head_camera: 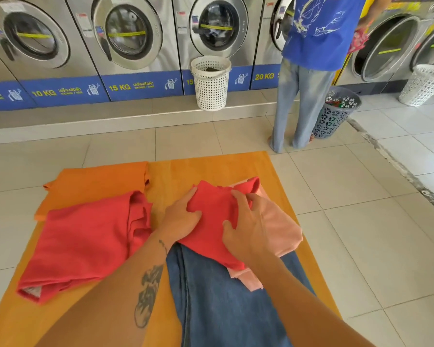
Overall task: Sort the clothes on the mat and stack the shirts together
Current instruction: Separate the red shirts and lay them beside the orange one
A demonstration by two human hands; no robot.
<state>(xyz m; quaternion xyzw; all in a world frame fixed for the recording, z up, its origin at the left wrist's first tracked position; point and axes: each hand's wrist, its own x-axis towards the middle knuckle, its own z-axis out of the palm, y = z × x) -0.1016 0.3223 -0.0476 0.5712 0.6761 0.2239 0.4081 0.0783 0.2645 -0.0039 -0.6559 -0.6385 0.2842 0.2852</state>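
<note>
An orange mat [211, 169] lies on the tiled floor [361, 221], its long axis running from the viewer toward the washing machines [125, 33]. At the mat's far left lies a flat orange shirt [93, 186]; overlapping that shirt's near edge is a red shirt [85, 241], long axis slanting from near-left to far-right. Right of it, the left hand [181, 216] and right hand [248, 229] rest palm-down with fingers spread on a smaller red garment [211, 209], pressing rather than closing on it. It sits on a pink garment [283, 231], both on blue jeans [223, 296] whose legs run toward the viewer.

Beyond the mat, a white basket [211, 83] holds something dark. A standing person [308, 71] is right of it, beside a grey basket [336, 113] with coloured items. Another white basket [421, 86] stands farthest right, contents unseen.
</note>
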